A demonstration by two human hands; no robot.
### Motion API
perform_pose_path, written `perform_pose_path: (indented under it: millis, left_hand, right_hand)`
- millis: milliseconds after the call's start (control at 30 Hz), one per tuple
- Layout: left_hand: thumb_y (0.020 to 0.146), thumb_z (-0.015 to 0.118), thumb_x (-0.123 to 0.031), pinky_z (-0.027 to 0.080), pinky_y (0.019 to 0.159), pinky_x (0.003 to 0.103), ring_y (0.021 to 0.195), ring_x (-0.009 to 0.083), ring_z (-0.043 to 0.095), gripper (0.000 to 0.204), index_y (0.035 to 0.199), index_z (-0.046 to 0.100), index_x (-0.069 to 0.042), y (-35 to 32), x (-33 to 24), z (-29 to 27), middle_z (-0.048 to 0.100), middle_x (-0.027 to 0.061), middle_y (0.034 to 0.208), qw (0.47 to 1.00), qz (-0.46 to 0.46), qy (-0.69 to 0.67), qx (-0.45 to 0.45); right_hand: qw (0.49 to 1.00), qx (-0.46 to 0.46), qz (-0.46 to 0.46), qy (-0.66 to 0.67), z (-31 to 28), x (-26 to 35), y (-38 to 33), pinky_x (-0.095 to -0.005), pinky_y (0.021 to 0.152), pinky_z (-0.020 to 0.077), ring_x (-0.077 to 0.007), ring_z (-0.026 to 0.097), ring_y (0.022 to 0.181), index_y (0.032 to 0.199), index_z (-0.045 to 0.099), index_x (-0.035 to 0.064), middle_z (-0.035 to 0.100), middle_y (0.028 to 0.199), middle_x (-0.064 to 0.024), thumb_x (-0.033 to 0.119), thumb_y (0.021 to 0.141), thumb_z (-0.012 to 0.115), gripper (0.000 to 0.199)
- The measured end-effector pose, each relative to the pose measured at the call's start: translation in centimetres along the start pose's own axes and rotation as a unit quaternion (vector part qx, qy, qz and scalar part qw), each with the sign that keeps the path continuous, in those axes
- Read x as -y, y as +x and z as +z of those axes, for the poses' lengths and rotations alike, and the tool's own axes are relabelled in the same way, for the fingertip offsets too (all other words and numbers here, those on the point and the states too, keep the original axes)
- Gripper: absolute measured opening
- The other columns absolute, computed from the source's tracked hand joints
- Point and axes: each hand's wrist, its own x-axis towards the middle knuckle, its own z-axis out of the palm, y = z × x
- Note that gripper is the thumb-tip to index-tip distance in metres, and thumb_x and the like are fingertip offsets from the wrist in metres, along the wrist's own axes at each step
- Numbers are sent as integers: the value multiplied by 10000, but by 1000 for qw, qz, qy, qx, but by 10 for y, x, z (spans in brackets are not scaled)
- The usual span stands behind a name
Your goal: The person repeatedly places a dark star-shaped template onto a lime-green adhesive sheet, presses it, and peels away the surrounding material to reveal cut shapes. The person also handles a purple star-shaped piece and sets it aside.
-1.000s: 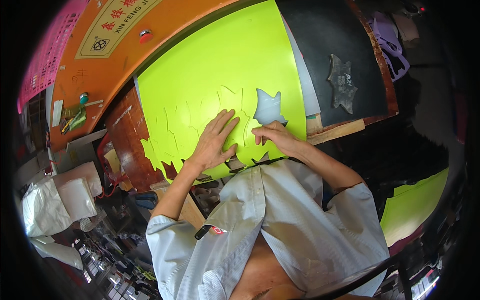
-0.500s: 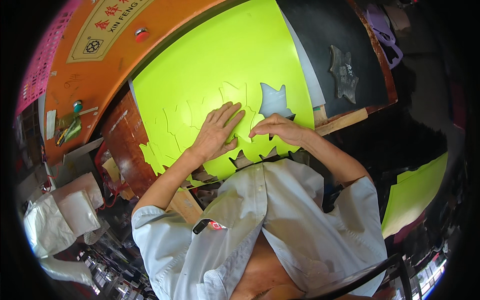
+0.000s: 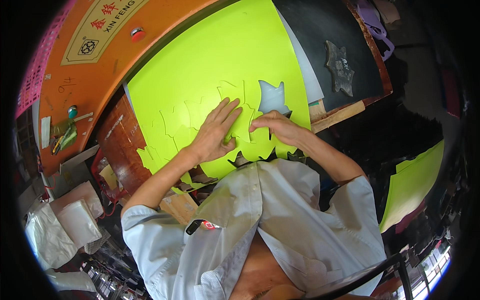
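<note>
A large lime-green sheet (image 3: 210,60) lies before me, its near half scored with cut star-like outlines. My left hand (image 3: 215,132) rests flat on it, fingers stretched together and thumb apart, pressing beside a pointed cut piece (image 3: 243,127). From the right, my right hand (image 3: 280,129) reaches in with curled fingers; thumb and forefinger close on that piece's right edge, though the fingertips' exact grip is partly hidden. Just beyond the right hand is a star-shaped hole (image 3: 273,96) with a pale surface beneath. Ragged openings run along the sheet's near edge.
A dark star-shaped cutting die (image 3: 340,68) lies on the black board (image 3: 325,25) at right. The orange machine (image 3: 105,75) with a red button (image 3: 137,34) spans the far left. More lime-green sheets (image 3: 412,185) are at lower right, plastic bags (image 3: 50,230) at lower left.
The whole view has shifted slightly. My left hand stays pressed on the sheet, and my right fingertips remain at the cut piece's edge with barely any movement.
</note>
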Motion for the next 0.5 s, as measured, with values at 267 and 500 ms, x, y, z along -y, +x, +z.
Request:
perform_pose_path:
  millis: [267,500]
  left_hand:
    - [909,664,-41,344,1224,440,1452,378,451,602,1486,500,7,-35,3,52,468,228,1558,925,-149,-251,-245]
    - [1029,510,-158,385,1182,432,1390,368,528,434,1415,572,31,-37,13,82,590,235,1441,893,-116,-256,-351]
  right_hand:
    - [975,-122,-117,-147,33,21,12,-281,844,529,-121,657,956,1220,745,-22,738,1129,-90,83,911,782,329]
    - [995,-103,-5,2,16,13,22,-290,933,511,-168,664,1054,1136,759,-5,733,1125,-88,51,865,803,280]
